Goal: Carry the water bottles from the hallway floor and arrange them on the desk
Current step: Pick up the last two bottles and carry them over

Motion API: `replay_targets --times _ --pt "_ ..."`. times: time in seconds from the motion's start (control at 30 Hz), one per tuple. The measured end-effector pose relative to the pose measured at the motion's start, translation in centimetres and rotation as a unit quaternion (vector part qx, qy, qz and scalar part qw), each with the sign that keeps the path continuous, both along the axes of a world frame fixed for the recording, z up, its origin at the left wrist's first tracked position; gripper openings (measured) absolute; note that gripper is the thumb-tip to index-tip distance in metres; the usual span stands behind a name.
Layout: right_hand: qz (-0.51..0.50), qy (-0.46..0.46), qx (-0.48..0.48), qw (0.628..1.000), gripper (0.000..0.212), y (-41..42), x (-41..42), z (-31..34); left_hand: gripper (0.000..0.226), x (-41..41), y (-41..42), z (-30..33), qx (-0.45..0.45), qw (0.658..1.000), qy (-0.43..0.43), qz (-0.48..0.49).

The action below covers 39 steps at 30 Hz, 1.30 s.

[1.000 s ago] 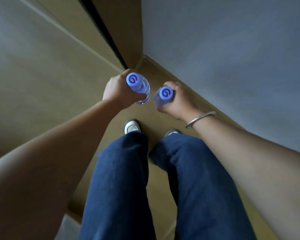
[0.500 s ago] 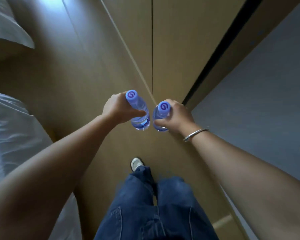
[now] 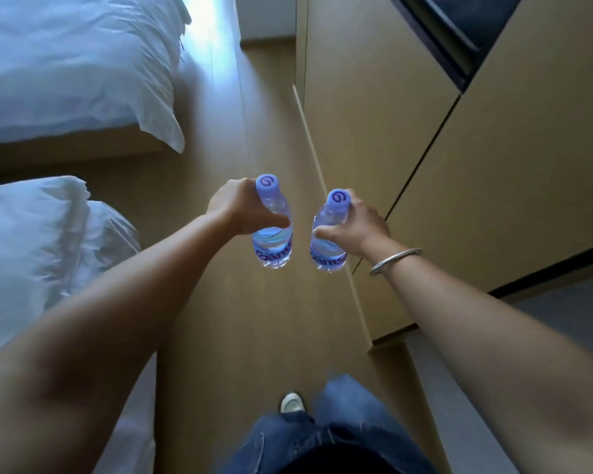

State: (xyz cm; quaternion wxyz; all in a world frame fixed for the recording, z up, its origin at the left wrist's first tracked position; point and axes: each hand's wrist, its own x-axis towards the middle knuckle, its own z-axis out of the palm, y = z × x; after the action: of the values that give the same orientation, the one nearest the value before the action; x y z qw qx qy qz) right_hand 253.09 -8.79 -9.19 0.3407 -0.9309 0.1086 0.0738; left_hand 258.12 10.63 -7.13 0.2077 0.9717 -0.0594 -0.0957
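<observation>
Head view looks straight down on two bare forearms reaching toward the middle of the frame, each ending in a hand wrapped round a small water bottle. Left hand (image 3: 235,208) curls its fingers and thumb around the neck and shoulder of the left bottle (image 3: 273,230); right hand (image 3: 355,225) grips the right bottle (image 3: 329,239) the same way. Both bottles are clear, ribbed plastic with rounded shoulders, smooth lilac caps stamped with a darker swirl, and a blue printed label band low on the body. They hang upright in the air just beside each other with a narrow gap between them, above the floor and touching nothing but the hands. A plain metal bangle (image 3: 395,261) circles the right wrist.

Below them runs a strip of matte tan floor (image 3: 254,336), brightening to a glare near the top centre. Its left side is bounded by two beds: one bed (image 3: 76,63) at the upper left with rumpled white linen hanging in a soft pointed corner over a tan base, another bed (image 3: 31,241) at the middle left with puffy, creased white bedding. Its right side is bounded by flat tan cabinets (image 3: 374,114) with straight dark seams and a pale skirting edge running diagonally. At the bottom centre are blurred blue jeans (image 3: 322,436) and a pale shoe toe (image 3: 291,402). The open lane between beds and cabinets stretches toward the top of the frame.
</observation>
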Motion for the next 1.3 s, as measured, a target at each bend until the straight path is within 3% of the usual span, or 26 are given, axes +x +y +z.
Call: replay_targets --times 0.27,0.57,1.3 --pt "0.023 0.006 0.033 0.999 0.047 3.5 9.5 -0.1 0.039 7.0 3.4 0.0 -0.014 0.998 0.031 0.047" --pt "0.102 0.007 0.017 0.995 0.049 5.5 27.0 0.4 0.043 22.6 4.8 0.5 -0.017 0.994 0.026 0.109" --pt "0.13 0.015 0.003 0.991 0.045 8.6 58.2 0.1 0.044 54.1 7.7 -0.2 -0.007 0.997 -0.001 0.076"
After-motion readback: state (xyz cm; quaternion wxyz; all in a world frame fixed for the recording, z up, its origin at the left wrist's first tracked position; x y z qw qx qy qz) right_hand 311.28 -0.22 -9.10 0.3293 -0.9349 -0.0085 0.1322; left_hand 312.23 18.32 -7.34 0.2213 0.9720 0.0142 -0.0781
